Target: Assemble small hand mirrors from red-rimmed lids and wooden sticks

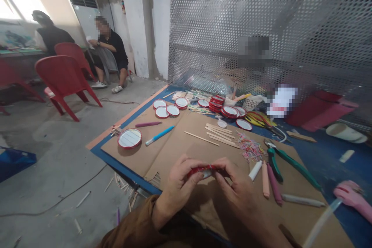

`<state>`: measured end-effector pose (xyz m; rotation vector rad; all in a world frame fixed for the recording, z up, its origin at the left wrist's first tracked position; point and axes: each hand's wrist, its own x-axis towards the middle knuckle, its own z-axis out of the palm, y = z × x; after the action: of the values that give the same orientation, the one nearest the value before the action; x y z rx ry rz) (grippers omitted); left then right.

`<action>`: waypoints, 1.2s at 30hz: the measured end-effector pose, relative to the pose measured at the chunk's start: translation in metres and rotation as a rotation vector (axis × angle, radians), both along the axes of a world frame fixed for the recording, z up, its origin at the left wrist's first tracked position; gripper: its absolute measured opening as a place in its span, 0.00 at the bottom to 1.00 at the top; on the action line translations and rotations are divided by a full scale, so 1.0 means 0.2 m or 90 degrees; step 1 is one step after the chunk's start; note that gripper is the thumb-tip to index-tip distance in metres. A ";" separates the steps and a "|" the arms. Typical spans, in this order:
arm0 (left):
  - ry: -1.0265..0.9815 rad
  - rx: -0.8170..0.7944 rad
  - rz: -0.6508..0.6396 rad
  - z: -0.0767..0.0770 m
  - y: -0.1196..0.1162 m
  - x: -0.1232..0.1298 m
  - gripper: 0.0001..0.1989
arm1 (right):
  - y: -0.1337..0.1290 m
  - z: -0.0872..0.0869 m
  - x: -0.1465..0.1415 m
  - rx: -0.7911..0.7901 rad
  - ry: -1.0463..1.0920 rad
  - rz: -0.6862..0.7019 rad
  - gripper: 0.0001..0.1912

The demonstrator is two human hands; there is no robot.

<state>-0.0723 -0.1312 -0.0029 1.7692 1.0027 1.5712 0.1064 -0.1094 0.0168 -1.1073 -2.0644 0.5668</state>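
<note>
Both my hands meet over the front of the cardboard sheet (171, 151). Between them is a small red-rimmed round mirror (200, 170), tilted so that mostly its edge shows. My left hand (181, 182) grips its left side, thumb below and fingers over the top. At the right edge, my right hand (232, 180) pinches with thumb and forefinger; its other fingers are partly hidden. A similar round mirror (129, 138) lies at the left of the cardboard, with small wooden sticks (116, 130) at its rim. Colourful small bands or strings (250, 146) lie heaped beyond my right hand.
Green-handled pliers (286, 161) and several marker-like sticks (273, 182) lie to the right. Flat wooden sticks (221, 133), a blue pen (159, 135) and a purple pen (148, 124) lie ahead. Stacked red-rimmed discs (216, 104) stand before a perforated metal screen (203, 27). Red chairs (62, 73) stand left.
</note>
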 end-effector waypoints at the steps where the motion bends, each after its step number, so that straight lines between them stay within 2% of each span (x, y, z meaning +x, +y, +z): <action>1: 0.003 -0.006 0.007 0.00 0.00 0.00 0.09 | 0.00 0.00 0.00 -0.006 0.000 0.003 0.08; 10: 0.004 -0.061 0.026 0.01 0.00 0.00 0.06 | -0.01 0.02 -0.02 -0.005 0.000 -0.011 0.08; 20: -0.066 -0.161 -0.028 0.01 -0.01 0.01 0.04 | -0.01 0.02 -0.01 -0.041 0.005 -0.025 0.08; 23: -0.133 -0.189 -0.030 -0.02 0.01 0.03 0.10 | -0.01 0.03 -0.01 -0.123 0.046 -0.041 0.09; 25: -0.187 -0.204 -0.003 -0.05 0.02 0.04 0.15 | 0.00 0.04 -0.02 -0.206 0.097 -0.059 0.09; 29: -0.229 -0.259 0.029 -0.08 0.05 0.05 0.12 | 0.03 0.05 -0.02 -0.323 0.198 -0.112 0.12; 32: -0.175 -0.270 0.008 -0.08 0.05 0.05 0.17 | 0.05 0.05 -0.01 -0.357 0.245 -0.148 0.14; 36: -0.042 -0.193 0.011 -0.07 0.03 0.06 0.32 | 0.06 0.03 0.00 -0.380 0.264 -0.163 0.15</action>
<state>-0.0602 -0.1243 -0.0163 1.4966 1.1579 1.3940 0.1059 -0.0975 0.0224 -1.4126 -1.3976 1.2120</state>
